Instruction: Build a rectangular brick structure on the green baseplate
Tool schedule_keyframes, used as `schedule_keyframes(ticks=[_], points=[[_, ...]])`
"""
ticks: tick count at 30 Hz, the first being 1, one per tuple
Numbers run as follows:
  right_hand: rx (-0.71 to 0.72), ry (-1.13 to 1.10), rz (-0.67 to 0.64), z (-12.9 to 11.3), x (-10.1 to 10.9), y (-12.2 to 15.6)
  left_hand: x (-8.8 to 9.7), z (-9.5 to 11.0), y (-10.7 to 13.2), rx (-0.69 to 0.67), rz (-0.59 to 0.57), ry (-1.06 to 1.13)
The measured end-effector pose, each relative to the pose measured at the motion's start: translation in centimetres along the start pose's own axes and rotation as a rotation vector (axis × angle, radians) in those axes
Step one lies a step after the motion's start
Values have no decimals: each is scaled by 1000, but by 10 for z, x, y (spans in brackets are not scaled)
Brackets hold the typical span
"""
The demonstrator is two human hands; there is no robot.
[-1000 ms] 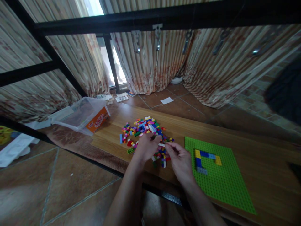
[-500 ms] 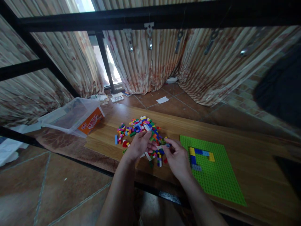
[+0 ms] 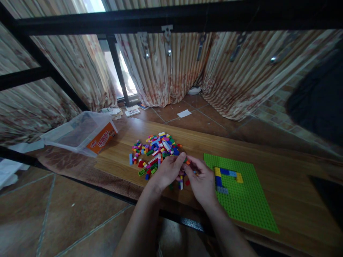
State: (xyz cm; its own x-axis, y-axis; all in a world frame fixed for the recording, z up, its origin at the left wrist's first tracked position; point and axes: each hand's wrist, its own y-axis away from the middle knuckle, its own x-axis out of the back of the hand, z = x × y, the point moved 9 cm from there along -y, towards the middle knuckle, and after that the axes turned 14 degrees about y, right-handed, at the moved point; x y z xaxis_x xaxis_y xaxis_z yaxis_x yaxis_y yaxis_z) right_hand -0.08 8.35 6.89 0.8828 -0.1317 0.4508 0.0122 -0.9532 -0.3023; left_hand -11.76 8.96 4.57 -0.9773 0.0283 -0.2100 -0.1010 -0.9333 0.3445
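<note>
A heap of small coloured bricks (image 3: 154, 150) lies on a wooden board (image 3: 214, 142). My left hand (image 3: 167, 171) and my right hand (image 3: 201, 180) meet over the near right edge of the heap, fingers curled and pinched together on something small that I cannot make out. Right of the hands lies a green baseplate (image 3: 249, 200) with blue, yellow and grey bricks (image 3: 225, 176) pressed onto it in a bracket shape.
A clear plastic tub (image 3: 80, 132) with an orange label lies at the board's far left. Black metal bars (image 3: 160, 19) cross overhead. Curtains hang behind, papers lie on the tiled floor, and a dark shape (image 3: 318, 103) sits at the right.
My left hand has slid right along the heap's near edge to meet my right hand. The white piece seen between the fingers earlier is now hidden.
</note>
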Motion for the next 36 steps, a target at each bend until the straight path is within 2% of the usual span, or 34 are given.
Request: schedule_keyframes(ticks=[4, 16, 22, 28, 31, 33, 36], points=[[95, 99, -3, -11, 1, 0, -1, 7, 0, -55, -37, -35], [159, 104, 48, -15, 2, 1, -3, 16, 1, -116, -48, 10], [112, 56, 54, -9, 0, 1, -2, 12, -1, -93, -46, 21], [-14, -93, 32, 3, -2, -1, -2, 7, 1, -4, -57, 200], [-107, -151, 50, 17, 1, -4, 4, 8, 0, 15, -10, 276], [-111, -100, 68, 21, 4, -5, 12, 10, -1, 9, 42, 293], [-6, 98, 5, 13, 0, -6, 20, 13, -1, -8, 80, 316]])
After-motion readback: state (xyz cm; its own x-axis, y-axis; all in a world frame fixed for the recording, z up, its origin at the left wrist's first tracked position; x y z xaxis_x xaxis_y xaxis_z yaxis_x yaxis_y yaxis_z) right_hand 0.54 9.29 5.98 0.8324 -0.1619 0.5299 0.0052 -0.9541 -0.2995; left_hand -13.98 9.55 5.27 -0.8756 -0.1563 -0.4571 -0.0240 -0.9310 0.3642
